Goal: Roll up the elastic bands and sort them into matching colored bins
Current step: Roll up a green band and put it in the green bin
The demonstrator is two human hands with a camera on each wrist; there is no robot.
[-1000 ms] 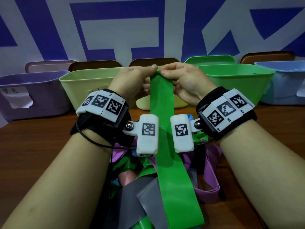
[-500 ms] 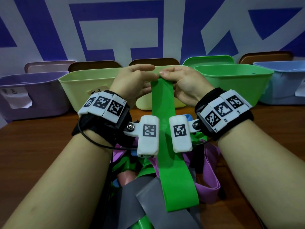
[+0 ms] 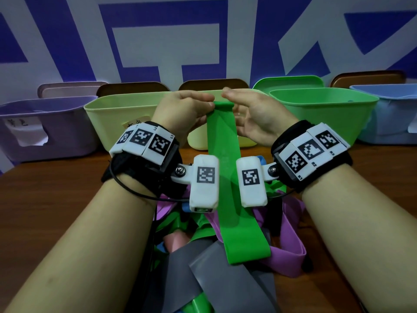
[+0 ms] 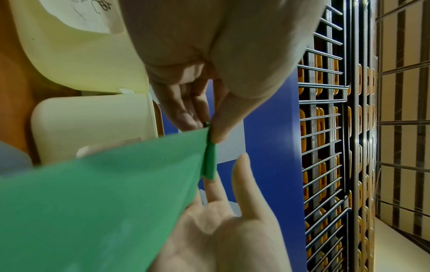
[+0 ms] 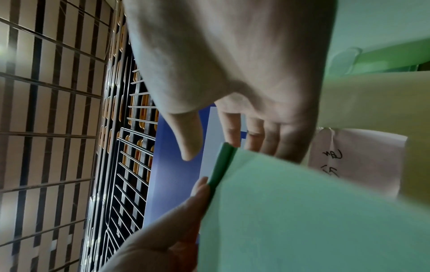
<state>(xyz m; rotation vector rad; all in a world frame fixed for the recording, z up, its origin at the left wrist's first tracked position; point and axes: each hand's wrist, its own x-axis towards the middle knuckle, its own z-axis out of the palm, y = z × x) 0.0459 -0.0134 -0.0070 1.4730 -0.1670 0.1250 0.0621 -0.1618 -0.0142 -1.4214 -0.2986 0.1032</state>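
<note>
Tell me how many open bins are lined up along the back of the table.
4: a purple bin far left, a pale yellow-green bin behind the left hand, a bright green bin behind the right hand, a light blue bin far right. More may sit beyond the frame.

Both forearms reach forward, raised side by side, wrists close together. The left hand (image 3: 182, 109) pinches between thumb and fingers, thumb on top. The right hand (image 3: 255, 114) is held with fingers (image 4: 242, 176) straight and spread, thumb lifted, palm turned toward the left hand.
</note>
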